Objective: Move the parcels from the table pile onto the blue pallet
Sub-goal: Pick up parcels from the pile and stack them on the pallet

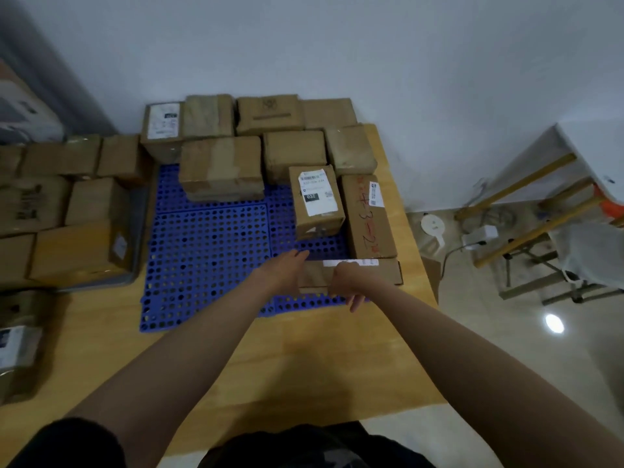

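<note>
A blue perforated pallet (pixel 206 261) lies on the wooden table (pixel 270 359). Several brown cardboard parcels stand along its back and right side, among them a labelled upright box (pixel 317 202) and a long box with red writing (pixel 368 217). A flat brown parcel (pixel 385 271) with a white label strip lies at the pallet's near right corner. My left hand (pixel 283 268) holds its left end, fingers straight along the edge. My right hand (pixel 347 282) rests on its top and near side, fingers pointing down. The pile of parcels (pixel 67 211) sits on the left.
A grey tray (pixel 135 265) holds the pile on the left. More parcels (pixel 17 346) lie at the table's near left. To the right, past the table edge, stands a white desk with wooden legs (pixel 540 204), with cables and a white device on the floor.
</note>
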`<state>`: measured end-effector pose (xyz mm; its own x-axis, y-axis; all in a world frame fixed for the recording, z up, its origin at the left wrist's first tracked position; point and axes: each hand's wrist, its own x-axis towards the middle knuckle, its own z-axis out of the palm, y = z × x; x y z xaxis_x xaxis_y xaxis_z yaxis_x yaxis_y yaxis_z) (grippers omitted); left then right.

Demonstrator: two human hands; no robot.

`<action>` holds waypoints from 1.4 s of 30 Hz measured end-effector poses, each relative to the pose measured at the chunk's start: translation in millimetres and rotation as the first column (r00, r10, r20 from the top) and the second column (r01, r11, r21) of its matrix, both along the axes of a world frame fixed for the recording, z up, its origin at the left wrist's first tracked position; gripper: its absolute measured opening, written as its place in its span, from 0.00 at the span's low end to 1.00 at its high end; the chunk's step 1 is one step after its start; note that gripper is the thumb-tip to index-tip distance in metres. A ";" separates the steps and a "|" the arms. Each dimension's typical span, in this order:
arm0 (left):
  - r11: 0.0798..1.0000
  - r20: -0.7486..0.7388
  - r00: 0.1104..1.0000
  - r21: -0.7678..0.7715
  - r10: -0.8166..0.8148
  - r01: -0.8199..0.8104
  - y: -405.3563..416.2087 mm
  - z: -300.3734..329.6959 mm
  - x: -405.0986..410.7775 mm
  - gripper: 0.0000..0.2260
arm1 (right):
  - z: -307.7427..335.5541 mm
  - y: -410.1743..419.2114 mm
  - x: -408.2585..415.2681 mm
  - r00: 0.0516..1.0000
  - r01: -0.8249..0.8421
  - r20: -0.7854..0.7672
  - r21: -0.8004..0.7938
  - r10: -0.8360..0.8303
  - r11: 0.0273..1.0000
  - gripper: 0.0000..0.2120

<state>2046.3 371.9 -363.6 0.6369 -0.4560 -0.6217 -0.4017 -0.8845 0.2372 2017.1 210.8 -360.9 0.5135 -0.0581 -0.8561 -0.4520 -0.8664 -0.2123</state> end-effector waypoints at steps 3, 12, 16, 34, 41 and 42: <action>0.995 -0.030 0.995 0.028 0.092 -0.092 22.2 6.3 -4.6 0.47 | 8.4 18.6 7.8 0.987 -0.132 0.079 -0.057 0.137 0.990 0.19; 0.986 -0.153 0.974 0.036 0.167 -0.164 28.2 -3.0 -25.5 0.44 | 9.6 35.5 1.5 0.897 -0.421 0.101 -0.094 0.429 0.902 0.32; 0.992 -0.135 0.982 0.016 0.129 -0.128 31.4 -9.4 -26.5 0.45 | 4.8 31.6 -9.1 0.885 -0.450 0.082 -0.110 0.459 0.886 0.31; 0.933 -0.017 0.946 0.174 0.324 -0.316 185.0 42.6 -38.3 0.35 | 44.6 152.0 29.4 0.604 -0.750 0.263 -0.131 0.752 0.648 0.20; 0.785 0.068 0.804 0.182 0.590 -0.592 330.9 72.6 -101.6 0.29 | 54.3 270.7 24.3 0.459 -0.863 0.317 -0.065 0.830 0.502 0.21; 0.756 0.090 0.776 0.181 0.624 -0.629 347.1 73.1 -112.5 0.29 | 55.0 286.0 21.3 0.452 -0.869 0.325 -0.052 0.831 0.492 0.23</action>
<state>1933.8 719.0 -290.5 0.7534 0.1754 -0.6337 0.2553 -0.9662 0.0361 2038.5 496.8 -306.0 0.4558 0.6197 -0.6389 0.5917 -0.7472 -0.3025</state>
